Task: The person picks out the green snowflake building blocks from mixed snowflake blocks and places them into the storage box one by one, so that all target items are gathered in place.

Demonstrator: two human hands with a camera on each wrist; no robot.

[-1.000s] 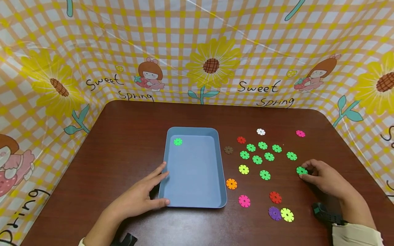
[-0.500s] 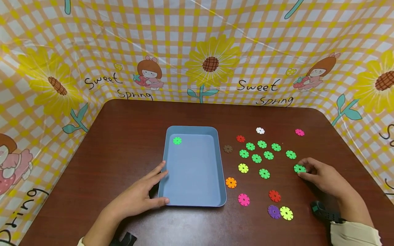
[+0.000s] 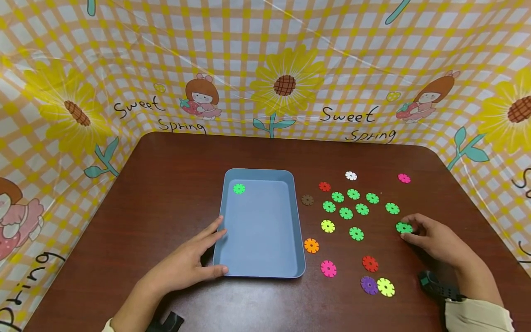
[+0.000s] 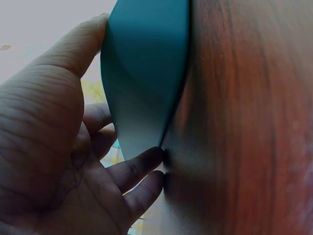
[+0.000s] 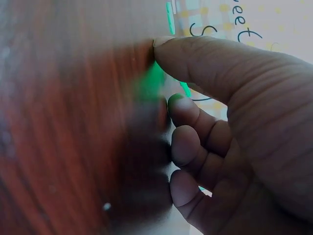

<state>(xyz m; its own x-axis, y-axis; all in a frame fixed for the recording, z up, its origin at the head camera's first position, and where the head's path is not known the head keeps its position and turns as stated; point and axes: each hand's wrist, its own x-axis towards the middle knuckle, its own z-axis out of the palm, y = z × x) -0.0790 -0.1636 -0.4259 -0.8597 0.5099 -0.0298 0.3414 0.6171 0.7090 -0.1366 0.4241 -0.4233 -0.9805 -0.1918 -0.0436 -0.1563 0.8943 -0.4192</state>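
Note:
A shallow blue tray [image 3: 257,267] lies on the dark wood table, with one green notched plastic disc [image 3: 239,188] near its far left corner. My left hand [image 3: 182,265] rests at the tray's left side with fingers spread. In the left wrist view, its thumb [image 4: 85,44] touches the rim and two fingertips reach the tabletop. My right hand [image 3: 435,237], on the right of the table, holds another green disc [image 3: 403,228] between thumb and fingers. That disc lies low at the tabletop, partly hidden by the fingers.
Several green discs [image 3: 362,209] lie loose between tray and right hand. Around them are white [image 3: 351,175], brown [image 3: 307,199], orange [image 3: 311,245], purple [image 3: 369,285], and some red, pink and yellow discs. A checked cloth [image 3: 232,60] hangs behind the table.
My right hand and its green disc have shifted very slightly left. The left hand stays at the tray. The whole head view has moved a little.

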